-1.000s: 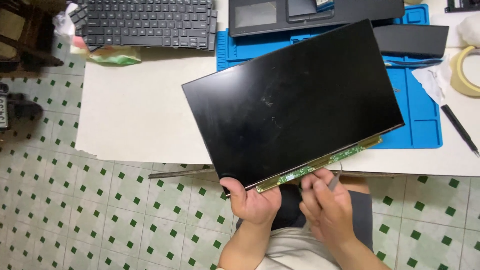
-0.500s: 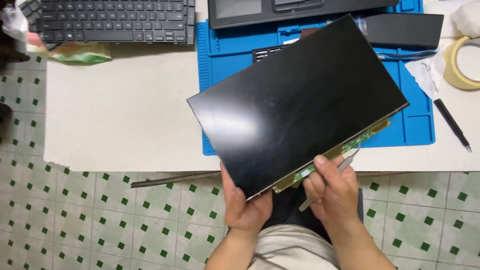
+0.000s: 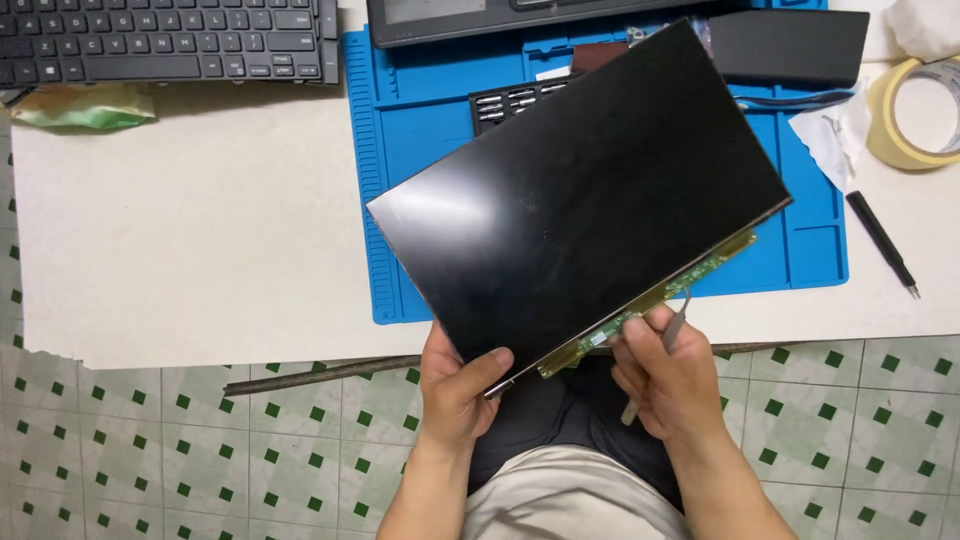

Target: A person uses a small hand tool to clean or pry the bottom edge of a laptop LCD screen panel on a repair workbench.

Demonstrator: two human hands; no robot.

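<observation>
A bare black laptop screen panel is held tilted above the table's near edge. A thin green circuit strip runs along its lower edge. My left hand grips the panel's lower left corner, thumb on the glass. My right hand holds grey metal tweezers and touches the circuit strip near its middle.
A blue work mat lies on the white table under the panel. A black keyboard sits at the back left, a laptop base at the back. A tape roll and black pen lie right. Green-patterned floor tiles below.
The panel has swung its left corner away from me and shifted slightly right in view. My right hand stays on the circuit strip with the tweezers.
</observation>
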